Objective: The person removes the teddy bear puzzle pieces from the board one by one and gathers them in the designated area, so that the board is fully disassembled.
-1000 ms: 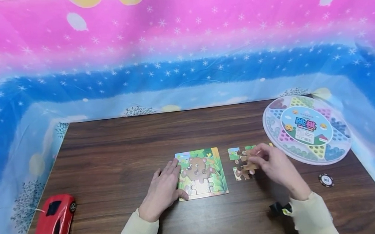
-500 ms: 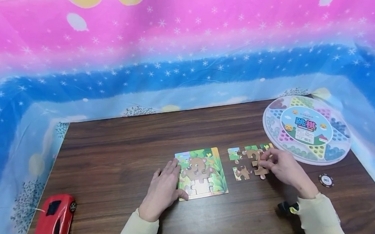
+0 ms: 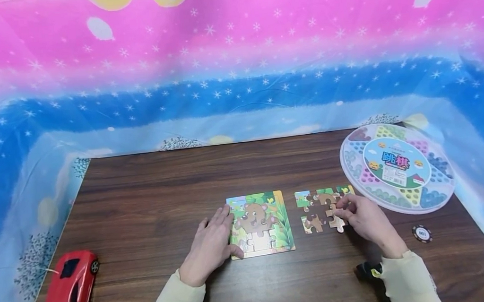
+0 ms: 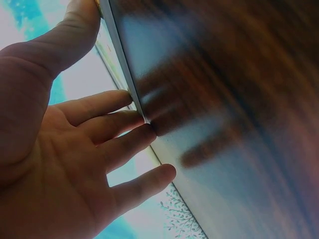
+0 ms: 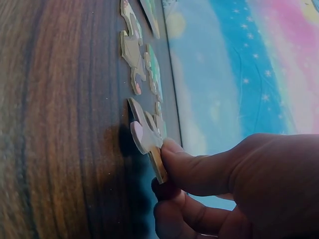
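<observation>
A square bear puzzle board (image 3: 289,235) lies on the table, the bear picture partly covered with fitted pieces. My left hand (image 3: 210,248) rests along its left edge, fingers straight; the left wrist view shows those fingers (image 4: 127,147) spread with nothing gripped. To the right of the board my right hand (image 3: 369,224) pinches a brown puzzle piece (image 3: 336,220) between thumb and fingers. In the right wrist view that piece (image 5: 144,130) stands tilted off the table. Around it lie other loose pieces, among them a green-and-blue one (image 3: 302,199) and a brown one (image 3: 313,223).
A round Chinese checkers box (image 3: 397,167) sits at the right, just beyond the right hand. A poker chip (image 3: 422,233) lies near the right sleeve. The red toy car (image 3: 67,295) is at the front left. A patterned cloth (image 3: 237,94) hangs behind the table.
My right hand has shifted right with the brown piece, uncovering the upper loose pieces. Over the last half second the piece has tilted slightly and catches the light. My left hand has stayed put.
</observation>
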Motion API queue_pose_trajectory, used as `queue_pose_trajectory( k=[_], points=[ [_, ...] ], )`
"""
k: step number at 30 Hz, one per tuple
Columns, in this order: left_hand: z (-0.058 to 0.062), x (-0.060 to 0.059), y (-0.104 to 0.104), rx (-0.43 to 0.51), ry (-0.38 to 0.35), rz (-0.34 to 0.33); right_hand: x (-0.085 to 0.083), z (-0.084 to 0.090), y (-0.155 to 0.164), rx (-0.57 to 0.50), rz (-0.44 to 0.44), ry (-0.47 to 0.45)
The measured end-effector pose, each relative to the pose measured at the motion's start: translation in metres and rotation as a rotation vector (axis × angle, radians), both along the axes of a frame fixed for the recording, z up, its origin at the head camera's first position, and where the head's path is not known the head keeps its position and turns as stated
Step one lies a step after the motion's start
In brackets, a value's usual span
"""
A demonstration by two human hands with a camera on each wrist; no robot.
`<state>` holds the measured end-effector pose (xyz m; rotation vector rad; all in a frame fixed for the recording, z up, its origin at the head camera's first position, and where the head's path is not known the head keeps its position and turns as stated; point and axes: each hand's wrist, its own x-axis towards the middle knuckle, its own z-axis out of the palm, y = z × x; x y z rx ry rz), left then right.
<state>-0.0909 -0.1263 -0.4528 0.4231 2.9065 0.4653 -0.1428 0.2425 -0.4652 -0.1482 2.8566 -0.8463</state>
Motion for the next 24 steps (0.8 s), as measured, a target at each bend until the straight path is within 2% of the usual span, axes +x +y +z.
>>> queue_pose_trajectory(
  k=[8, 17, 24],
  points=[
    [-0.0014, 0.0001, -0.0013, 0.002, 0.015, -0.003, 0.0023, 0.0014, -0.0018, -0.013, 0.014, -0.004],
    [-0.0012, 0.0004, -0.0014, 0.015, 0.006, 0.003, 0.0027, 0.0023, -0.0049, 0.031, -0.002, -0.04],
    [-0.0009, 0.0006, -0.0018, 0.012, 0.004, -0.002, 0.0034, 0.0035, -0.0056, 0.049, -0.002, -0.026]
  ],
)
